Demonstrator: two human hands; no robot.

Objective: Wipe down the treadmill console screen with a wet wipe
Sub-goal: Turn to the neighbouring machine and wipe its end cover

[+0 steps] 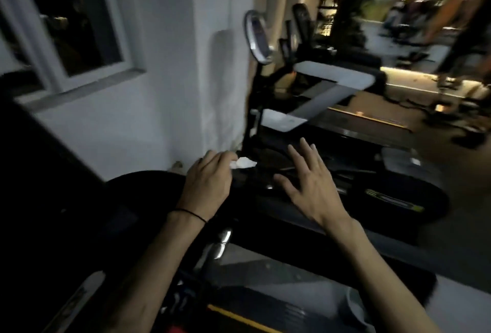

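The left hand (206, 181) pinches a balled wipe (243, 163) above the dark treadmill (345, 200); the right hand (309, 185) hovers spread. In this gloom the wipe may miss the screen, which I can't pick out.

A dim gym: treadmills (332, 85) stand in a row beside a white wall with a window (71, 22), and a large lit mirror (414, 22) reflects more exercise machines

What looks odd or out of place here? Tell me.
Nothing is spilled or visibly damaged. The left hand pinches a crumpled white wet wipe; the right hand hovers open. The picture is dark and blurred, so fine damage would not show.
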